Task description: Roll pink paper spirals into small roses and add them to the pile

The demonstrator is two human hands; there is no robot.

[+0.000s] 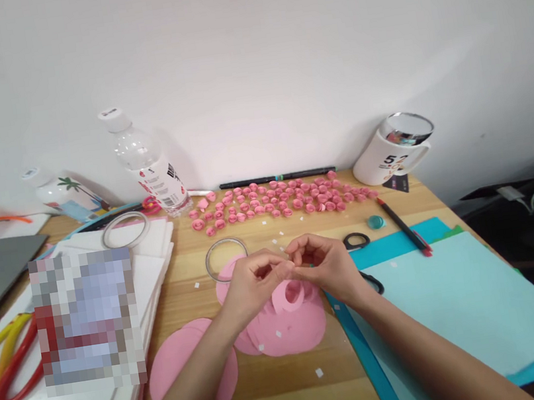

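My left hand (254,284) and my right hand (324,263) meet above the middle of the table, thumbs and fingertips pinched together. Just under the fingertips shows a curled pink paper strip (289,297); its upper end disappears behind my left hand's thumb, which appears to grip it. What my right fingertips pinch is too small to make out. Below the hands lies a pile of pink paper circles (292,333). More pink circles (185,356) are partly covered by my left forearm. Beyond the hands, many small rolled pink paper roses (272,202) are spread in a band.
A silver ring (208,265) lies left of the hands; black-handled scissors (356,241) lie right, partly hidden. Light blue sheets (463,304), a pencil (404,226) and a white mug (385,155) are rightward. Bottles (146,164), white papers (156,263) and red-yellow scissors (21,370) stand or lie leftward.
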